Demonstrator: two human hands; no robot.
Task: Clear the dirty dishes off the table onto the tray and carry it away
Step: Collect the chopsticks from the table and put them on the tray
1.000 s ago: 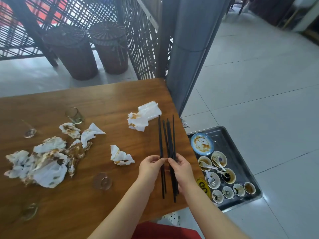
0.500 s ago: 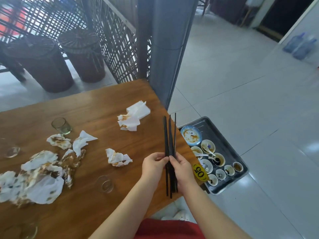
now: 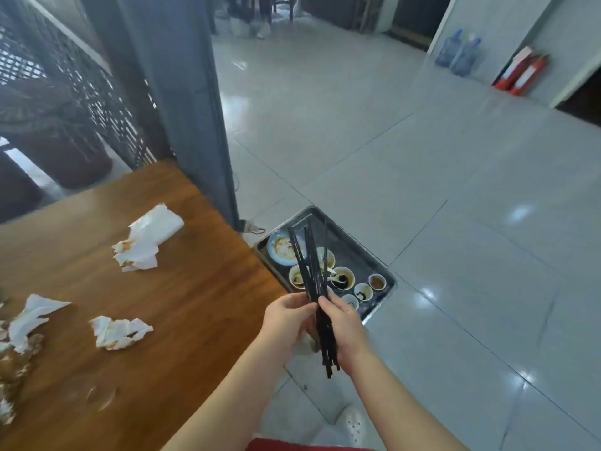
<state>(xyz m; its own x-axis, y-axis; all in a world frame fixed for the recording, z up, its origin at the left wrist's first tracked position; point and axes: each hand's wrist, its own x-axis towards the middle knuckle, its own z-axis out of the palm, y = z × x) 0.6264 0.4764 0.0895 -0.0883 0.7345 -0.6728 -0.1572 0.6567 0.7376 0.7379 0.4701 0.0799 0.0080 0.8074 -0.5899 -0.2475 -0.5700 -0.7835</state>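
Our left grip (image 3: 286, 317) and right grip (image 3: 344, 327) both hold the chopsticks (image 3: 313, 281); we should bunch them tight, then lay them flat in the tray (image 3: 351, 242).

The chopsticks (image 3: 312, 271) are crossing in front of the blue plate (image 3: 279, 252) and the small bowls (image 3: 344, 278) on the tray (image 3: 354, 245), covering parts of them; the sticks are bunching too tightly to count. The left hand (image 3: 286, 317) and right hand (image 3: 344, 327) are covering the tray's near rim. The picture's left edge is cutting off the soiled napkins (image 3: 13, 353) at the table's (image 3: 195, 320) left side, and a glass (image 3: 100, 397) near its front edge is blurring (barely an outline).
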